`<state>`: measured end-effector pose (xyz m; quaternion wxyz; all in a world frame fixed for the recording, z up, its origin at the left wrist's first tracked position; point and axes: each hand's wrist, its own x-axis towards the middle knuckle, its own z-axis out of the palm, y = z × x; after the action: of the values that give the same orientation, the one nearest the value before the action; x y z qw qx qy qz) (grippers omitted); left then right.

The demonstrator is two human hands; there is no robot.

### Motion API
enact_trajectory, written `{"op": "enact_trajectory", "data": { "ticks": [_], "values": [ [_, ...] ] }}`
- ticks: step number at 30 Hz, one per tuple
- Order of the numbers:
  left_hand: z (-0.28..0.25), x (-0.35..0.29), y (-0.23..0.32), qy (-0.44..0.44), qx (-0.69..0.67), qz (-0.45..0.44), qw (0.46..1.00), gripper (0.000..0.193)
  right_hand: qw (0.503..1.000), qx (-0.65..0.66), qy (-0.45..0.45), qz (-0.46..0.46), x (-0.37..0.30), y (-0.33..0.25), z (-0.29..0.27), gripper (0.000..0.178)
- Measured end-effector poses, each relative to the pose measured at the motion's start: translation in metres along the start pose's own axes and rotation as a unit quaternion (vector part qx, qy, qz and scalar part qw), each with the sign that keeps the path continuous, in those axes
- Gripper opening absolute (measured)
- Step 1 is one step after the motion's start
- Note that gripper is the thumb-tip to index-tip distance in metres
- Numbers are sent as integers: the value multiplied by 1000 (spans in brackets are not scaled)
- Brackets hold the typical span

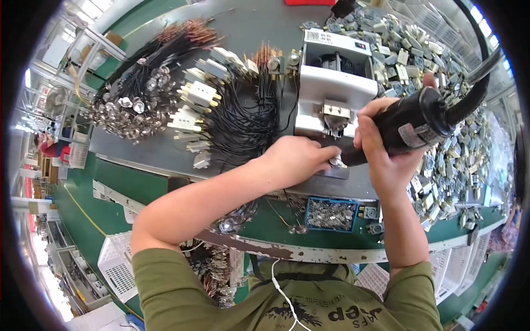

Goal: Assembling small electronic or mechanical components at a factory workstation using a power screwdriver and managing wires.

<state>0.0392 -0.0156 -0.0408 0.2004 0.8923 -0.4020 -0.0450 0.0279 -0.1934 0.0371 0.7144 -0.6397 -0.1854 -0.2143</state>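
Note:
My right hand [386, 149] grips a black powered screwdriver [411, 124] with a thick cable running up to the right. Its tip points down-left at a small metal part [335, 161] on a grey plate in front of a white machine [337, 83]. My left hand [295, 160] pinches that small part with its fingertips, right beside the screwdriver tip. Both forearms come in from the lower edge.
Bundles of black wires [243, 118] with white plugs [199, 94] and round metal pieces [130, 107] lie to the left. A large heap of small grey parts [441, 160] fills the right. A blue tray of screws [331, 214] sits at the bench's near edge. White baskets [116, 265] stand below.

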Motion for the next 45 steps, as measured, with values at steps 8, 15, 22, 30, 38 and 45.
{"op": "enact_trajectory", "data": {
  "ticks": [8, 15, 22, 30, 38, 45],
  "values": [
    [0, 5, 1, -14, 49, 4, 999, 38, 1000, 8, -27, 0, 1, -2, 1, 91],
    [-3, -14, 48, -46, 127, 161, 978, 18, 1000, -20, 3, 7, 20, -49, -17, 68],
    [31, -29, 60, -88, 151, 234, 956, 6, 959, 81, -236, -138, 52, -34, -49, 48],
    [29, -24, 58, -76, 2, 178, 981, 12, 991, -36, 118, -50, 34, -18, 30, 20],
    [18, -17, 50, -25, -73, 200, 977, 18, 995, -2, 102, -7, 34, -12, 34, 29],
    [17, -15, 50, -61, -68, 183, 979, 20, 855, 357, -84, -367, 82, 52, 33, 41]
  ]
}}
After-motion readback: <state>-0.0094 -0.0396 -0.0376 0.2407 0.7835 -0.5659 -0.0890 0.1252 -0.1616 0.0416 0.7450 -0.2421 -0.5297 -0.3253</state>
